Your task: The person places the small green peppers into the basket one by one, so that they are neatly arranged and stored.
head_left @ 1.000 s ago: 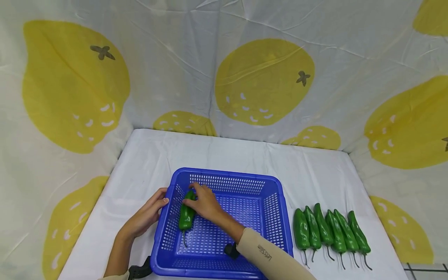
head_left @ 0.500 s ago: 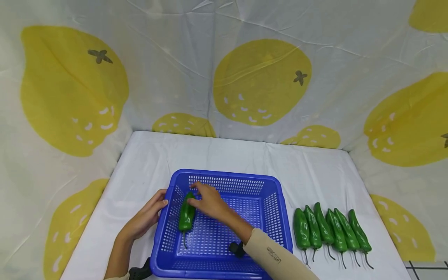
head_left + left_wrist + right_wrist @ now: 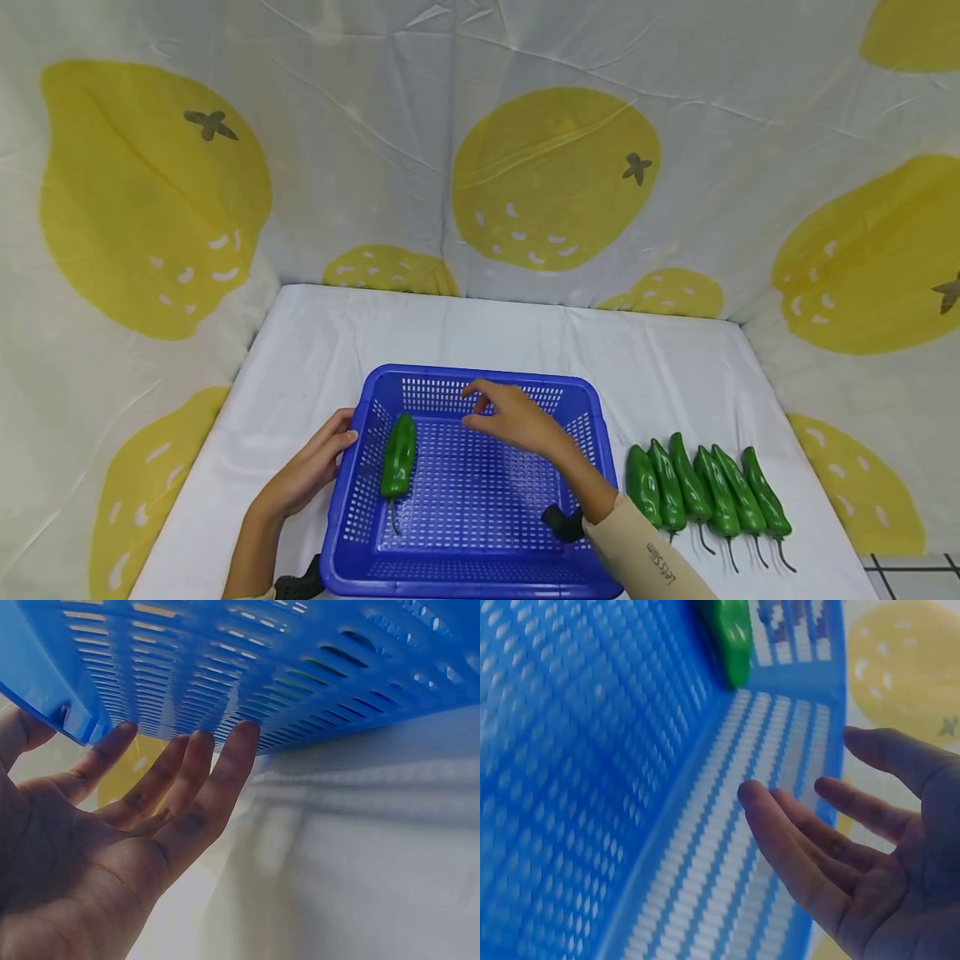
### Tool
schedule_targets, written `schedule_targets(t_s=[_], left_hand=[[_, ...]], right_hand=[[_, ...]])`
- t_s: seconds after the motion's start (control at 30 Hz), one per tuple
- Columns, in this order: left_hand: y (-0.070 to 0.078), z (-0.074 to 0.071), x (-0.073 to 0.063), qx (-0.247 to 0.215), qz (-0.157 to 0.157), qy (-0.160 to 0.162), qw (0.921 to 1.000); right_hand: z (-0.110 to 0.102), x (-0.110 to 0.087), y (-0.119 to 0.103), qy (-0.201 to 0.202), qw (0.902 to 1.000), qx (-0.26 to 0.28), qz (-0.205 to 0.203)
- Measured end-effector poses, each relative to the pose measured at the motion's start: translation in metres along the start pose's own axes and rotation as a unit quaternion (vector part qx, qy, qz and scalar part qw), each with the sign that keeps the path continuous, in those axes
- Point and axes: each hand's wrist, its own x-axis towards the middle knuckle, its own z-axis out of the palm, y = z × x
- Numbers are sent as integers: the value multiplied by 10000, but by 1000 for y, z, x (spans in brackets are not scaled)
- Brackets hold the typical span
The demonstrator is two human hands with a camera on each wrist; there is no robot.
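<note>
A green pepper (image 3: 399,457) lies lengthwise along the left side of the blue plastic basket (image 3: 480,585), its stem toward the front. My left hand (image 3: 313,462) is at the basket's left rim. In the left wrist view its slightly bent fingertips (image 3: 244,739) touch the slotted outer wall, with the thumb near the rim. Over the back right part of the basket hovers my right hand (image 3: 517,418), apart from the pepper. Nothing lies between its spread thumb and fingers (image 3: 795,855) in the right wrist view, where the pepper's tip (image 3: 736,645) shows at the top.
Several more green peppers (image 3: 722,504) lie side by side on the white cloth, right of the basket. A white curtain (image 3: 360,125) printed with yellow lemons stands behind and at both sides. A tiled patch (image 3: 918,575) shows at the lower right.
My right hand has let go of the pepper in the basket and moved right and up. The pepper stays put at the left. My left hand keeps its place at the rim.
</note>
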Motion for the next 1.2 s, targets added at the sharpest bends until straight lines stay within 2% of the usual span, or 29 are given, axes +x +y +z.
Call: schedule_targets(t_s=[0.33,0.47,0.67,0.77,0.9,1.2], left_hand=[[-2,0,0,35,-94,60,9999],[-3,-1,1,40,-168,85,9998],[-1,0,1,103,-106,92,9998],[0,0,1,98,-79,97,9999],[0,1,1,94,-110,100,9998],[1,0,1,102,-185,129,9997]], right_hand=[[-46,-34,26,313,9975,556,310],[-62,-49,36,589,9951,679,416],[-79,-69,51,1104,9893,686,666],[-84,-76,56,1393,9860,571,718],[-88,-87,63,1675,9803,346,986],[-87,-114,95,1843,9710,120,1516]])
